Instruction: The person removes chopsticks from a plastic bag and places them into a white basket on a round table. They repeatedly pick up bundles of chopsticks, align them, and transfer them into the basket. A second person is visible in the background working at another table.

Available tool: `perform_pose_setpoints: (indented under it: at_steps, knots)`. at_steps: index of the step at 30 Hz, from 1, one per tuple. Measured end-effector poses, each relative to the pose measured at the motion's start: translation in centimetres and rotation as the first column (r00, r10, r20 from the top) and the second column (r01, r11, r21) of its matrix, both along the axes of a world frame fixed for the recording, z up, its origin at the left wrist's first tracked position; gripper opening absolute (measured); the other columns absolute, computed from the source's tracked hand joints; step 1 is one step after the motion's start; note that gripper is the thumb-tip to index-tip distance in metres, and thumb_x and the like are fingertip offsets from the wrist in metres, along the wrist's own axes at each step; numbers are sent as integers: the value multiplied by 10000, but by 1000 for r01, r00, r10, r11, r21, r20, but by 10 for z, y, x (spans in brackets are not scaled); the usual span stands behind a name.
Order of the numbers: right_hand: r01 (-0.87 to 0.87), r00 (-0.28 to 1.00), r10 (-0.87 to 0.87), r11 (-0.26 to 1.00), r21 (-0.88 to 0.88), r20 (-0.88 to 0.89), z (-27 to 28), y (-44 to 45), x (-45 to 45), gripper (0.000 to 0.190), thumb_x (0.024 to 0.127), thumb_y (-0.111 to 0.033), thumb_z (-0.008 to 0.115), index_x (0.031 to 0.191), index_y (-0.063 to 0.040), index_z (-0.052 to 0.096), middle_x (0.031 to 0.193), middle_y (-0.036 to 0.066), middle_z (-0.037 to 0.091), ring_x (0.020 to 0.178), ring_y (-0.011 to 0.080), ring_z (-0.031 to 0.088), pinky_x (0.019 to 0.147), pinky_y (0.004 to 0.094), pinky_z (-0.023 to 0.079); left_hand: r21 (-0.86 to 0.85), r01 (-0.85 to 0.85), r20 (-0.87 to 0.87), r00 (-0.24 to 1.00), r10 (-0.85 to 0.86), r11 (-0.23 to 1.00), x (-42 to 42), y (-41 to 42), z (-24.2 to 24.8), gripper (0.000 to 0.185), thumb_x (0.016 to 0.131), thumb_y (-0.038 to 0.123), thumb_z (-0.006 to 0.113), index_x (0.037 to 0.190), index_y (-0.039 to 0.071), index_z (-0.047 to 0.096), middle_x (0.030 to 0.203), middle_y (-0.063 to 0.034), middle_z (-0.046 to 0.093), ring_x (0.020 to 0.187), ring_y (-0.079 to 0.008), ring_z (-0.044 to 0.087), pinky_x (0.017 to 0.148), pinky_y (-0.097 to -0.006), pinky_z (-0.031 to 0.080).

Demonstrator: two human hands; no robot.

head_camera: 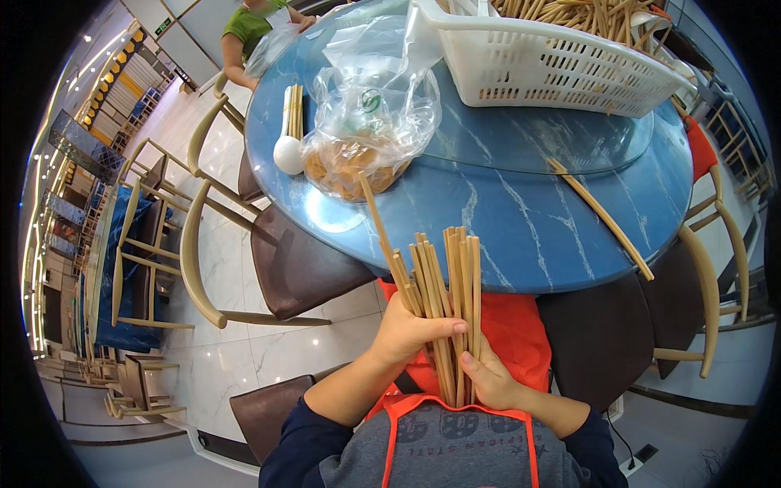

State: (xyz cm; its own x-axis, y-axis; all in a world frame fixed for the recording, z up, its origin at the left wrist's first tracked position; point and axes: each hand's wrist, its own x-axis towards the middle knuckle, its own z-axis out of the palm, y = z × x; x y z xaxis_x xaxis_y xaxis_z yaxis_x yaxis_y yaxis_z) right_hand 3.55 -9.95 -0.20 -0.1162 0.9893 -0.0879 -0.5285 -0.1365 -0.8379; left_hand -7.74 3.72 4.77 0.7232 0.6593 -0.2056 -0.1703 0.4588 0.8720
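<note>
A thick bundle of wooden chopsticks (434, 287) stands upright between my hands, close to my chest. My left hand (406, 332) wraps the bundle from the left with its thumb laid across the front; one chopstick there leans outward, higher than the others. Lower on the right side, my right hand (493, 378) grips the same bundle, its thumb against the sticks. Beyond them lies the blue marbled round table (518, 238). A pair of loose chopsticks (601, 216) rests on it at the right, reaching past the near edge.
A white plastic basket (561, 67) heaped with chopsticks stands on the glass turntable (506, 143). A clear plastic bag (372, 122) holding brownish contents, a white spoon (289, 152) and tied chopsticks (296, 113) lie left. Chairs (305, 262) surround the table; a person in green (250, 30) is at far left.
</note>
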Motion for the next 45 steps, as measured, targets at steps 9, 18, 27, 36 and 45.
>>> perform_pose_setpoints:
  at_steps: [9, 18, 27, 36, 45]
  knots:
    - [147, 876, -194, 979, -138, -441, 1, 2, -4, 508, 1025, -179, 329, 1491, -74, 156, 1458, 97, 334, 1344, 218, 361, 1102, 382, 320, 12, 37, 3, 999, -37, 999, -5, 3, -12, 330, 679, 47, 748, 965, -20, 598, 825, -126, 658, 799, -214, 647, 737, -322, 505]
    - [338, 923, -342, 939, -55, -175, -9, -1, -3, 674, 914, 11, 536, 1478, -88, 180, 1385, 84, 393, 1279, 189, 421, 1053, 348, 375, -85, 212, 227, 955, -189, 974, -12, 12, -28, 224, 721, 85, 720, 870, 21, 566, 803, -159, 653, 787, -256, 655, 745, -350, 518]
    - [381, 924, -383, 919, -104, -3, 2, 3, 3, 545, 801, -3, 706, 1250, -54, 401, 1093, 56, 574, 966, 127, 575, 868, 280, 478, -135, 73, 114, 992, -58, 988, -9, 4, -29, 219, 751, 53, 655, 928, 5, 534, 756, -150, 626, 729, -266, 640, 708, -391, 532]
    - [399, 876, -425, 904, -152, -229, -3, 5, 7, 523, 780, 91, 573, 1261, -34, 412, 847, 81, 542, 674, 188, 578, 626, 330, 495, -88, 27, 217, 976, -7, 996, -12, 12, -32, 165, 758, 44, 625, 885, 13, 524, 660, -108, 558, 635, -256, 569, 629, -380, 487]
    - [756, 648, -629, 599, 264, -429, 53, 10, 84, 124, 990, -227, 494, 970, -112, 452, 550, -42, 359, 378, 61, 349, 351, 217, 321, -188, 8, 492, 866, 87, 982, -31, 38, -14, 102, 886, 87, 499, 983, 58, 485, 821, -83, 578, 797, -255, 612, 870, -542, 498]
